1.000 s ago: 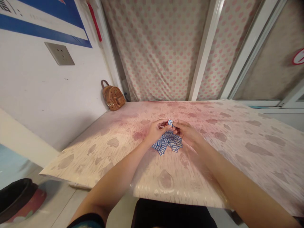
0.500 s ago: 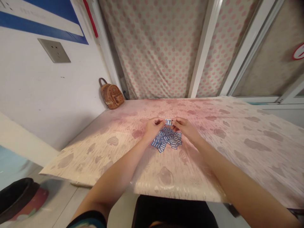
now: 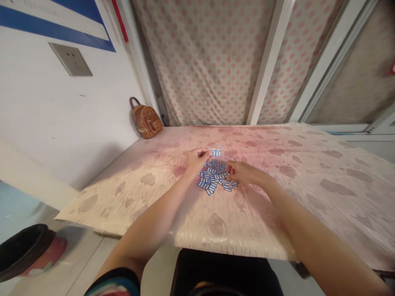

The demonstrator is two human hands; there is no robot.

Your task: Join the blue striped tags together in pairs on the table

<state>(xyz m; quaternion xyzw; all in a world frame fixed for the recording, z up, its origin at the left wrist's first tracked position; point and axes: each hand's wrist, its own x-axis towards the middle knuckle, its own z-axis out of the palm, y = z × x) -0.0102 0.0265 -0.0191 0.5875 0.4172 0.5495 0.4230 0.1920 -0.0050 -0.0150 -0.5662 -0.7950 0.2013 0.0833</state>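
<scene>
A loose pile of small white pieces with blue edges (image 3: 212,177), like little cards or tiles, lies on the patterned table cover. Just beyond it, several like pieces form a short side-by-side row (image 3: 216,153). My left hand (image 3: 196,160) has thumb and forefinger pinched at the row's left end; whether the row rests on the table or is held up, I cannot tell. My right hand (image 3: 241,172) is at the pile's right side, fingers curled down and closed among the pieces. Its fingertips hide whatever is between them.
The table (image 3: 148,205) has a plastic-looking cover with leaf shapes. A small brown backpack (image 3: 147,121) stands at the far left corner by the wall. Behind hangs a dotted curtain (image 3: 210,61). A dark-rimmed bin (image 3: 33,250) is on the floor at left.
My right hand has left the row's right end and come down toward me to the pile's right side. My left hand stays at the row's left end. The view has shifted slightly.
</scene>
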